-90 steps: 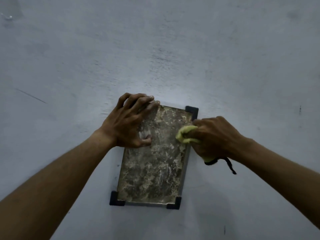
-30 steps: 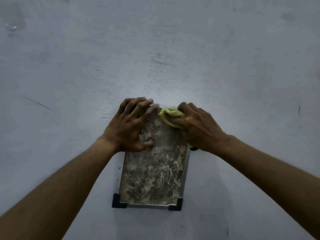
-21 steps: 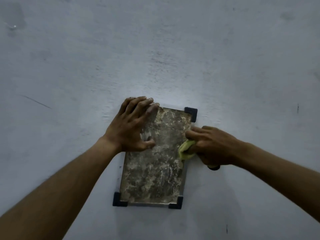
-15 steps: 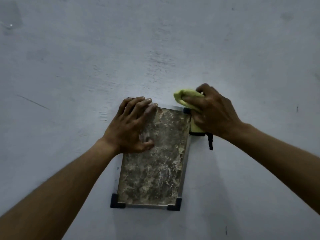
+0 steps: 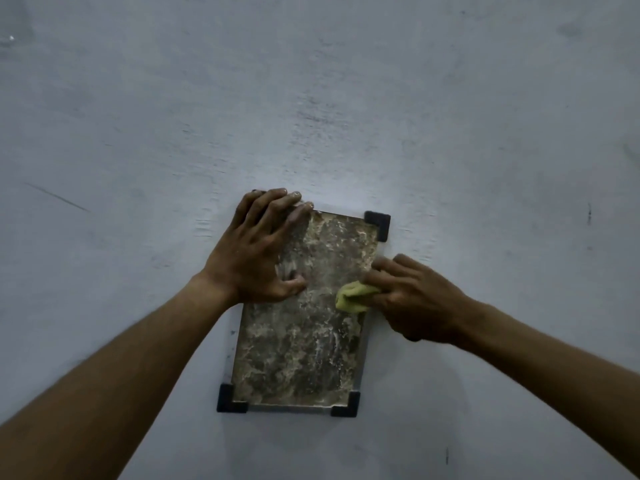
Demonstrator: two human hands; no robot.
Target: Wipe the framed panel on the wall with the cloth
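A framed panel (image 5: 298,348) with a mottled brown-and-cream face and black corner caps hangs on the grey wall. My left hand (image 5: 256,254) lies flat on its upper left corner, fingers spread and thumb on the panel face. My right hand (image 5: 412,299) grips a bunched yellow-green cloth (image 5: 353,296) and presses it against the panel's right edge, about halfway down. The upper left corner cap is hidden under my left hand.
The plain grey wall (image 5: 346,98) fills the view, with a few scuffs and a thin scratch (image 5: 55,197) at the left. Nothing else hangs near the panel.
Half a second ago my right hand held the cloth above the panel's upper right corner; it has moved down to the middle of the right edge. My left hand has stayed put.
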